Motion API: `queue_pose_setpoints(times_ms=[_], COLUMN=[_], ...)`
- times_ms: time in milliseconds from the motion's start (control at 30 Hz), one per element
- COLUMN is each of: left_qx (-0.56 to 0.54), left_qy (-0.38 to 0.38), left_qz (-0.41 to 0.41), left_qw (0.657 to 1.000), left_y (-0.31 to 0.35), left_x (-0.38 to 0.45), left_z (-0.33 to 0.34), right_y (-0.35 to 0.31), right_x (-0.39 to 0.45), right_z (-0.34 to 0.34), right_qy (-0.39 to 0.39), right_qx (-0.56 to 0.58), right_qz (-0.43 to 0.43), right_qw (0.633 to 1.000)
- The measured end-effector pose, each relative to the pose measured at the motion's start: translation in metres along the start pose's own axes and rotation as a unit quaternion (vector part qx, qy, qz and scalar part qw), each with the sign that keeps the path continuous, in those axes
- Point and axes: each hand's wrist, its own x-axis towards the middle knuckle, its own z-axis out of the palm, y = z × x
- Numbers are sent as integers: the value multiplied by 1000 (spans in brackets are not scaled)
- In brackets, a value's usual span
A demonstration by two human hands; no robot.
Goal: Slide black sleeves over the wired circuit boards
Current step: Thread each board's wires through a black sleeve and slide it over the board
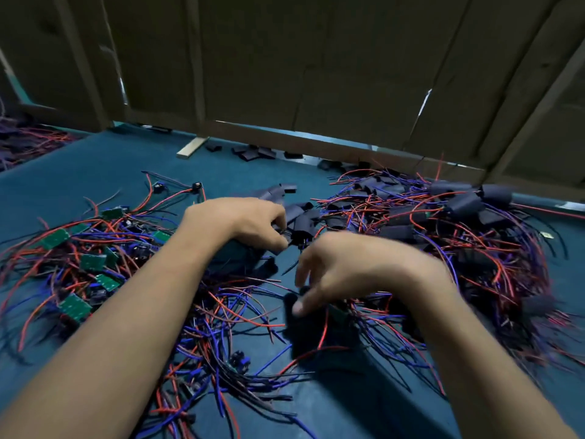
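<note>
Left hand (250,224): grip pinching a black sleeve (302,231) at bench centre. Right hand (351,270): blurred, fingers apparently curled round a dark sleeved piece (304,315) with wires. Bare green circuit boards (91,261) heaped left; sleeved boards (468,204) piled right. Loose sleeves (253,152) along cardboard wall (316,74). Blue bench (95,160).

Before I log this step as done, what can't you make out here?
- Head view: right hand is motion-blurred; its grip on the black sleeve is unclear.
- Left hand: its fingertips are hidden among sleeves.
- Whether a board sits inside the sleeve: hidden.
- Right wire pile: blurred.
</note>
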Motion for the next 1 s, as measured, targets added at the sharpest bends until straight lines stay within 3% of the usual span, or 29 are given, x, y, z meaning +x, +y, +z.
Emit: queue_pose_setpoints(times_ms=[167, 367, 467, 567, 700, 867, 1000], left_qx=[57, 48, -28, -148, -330, -575, -617], left_qy=[50, 74, 94, 157, 286, 215, 164], left_qz=[-23, -21, 22, 38, 67, 113, 116], left_qw=[997, 996, 995, 976, 897, 781, 761], left_y=[4, 11, 10, 9, 10, 21, 27], left_x=[5, -8, -20, -35, -41, -47, -51], left_z=[7, -7, -23, -36, -46, -51, -53], right_y=[2, 18, 23, 34, 49, 40, 27], right_x=[13, 11, 10, 0, -19, -27, -26], right_z=[14, 13, 12, -4, -21, -28, -36], right_qy=[-57, -13, -9, 51, 114, 169, 302], right_qx=[-41, -21, 39, 155, 404, 597, 608], right_qz=[19, 20, -15, -66, -145, -197, -193], right_qw=[997, 1000, 999, 984, 896, 759, 709])
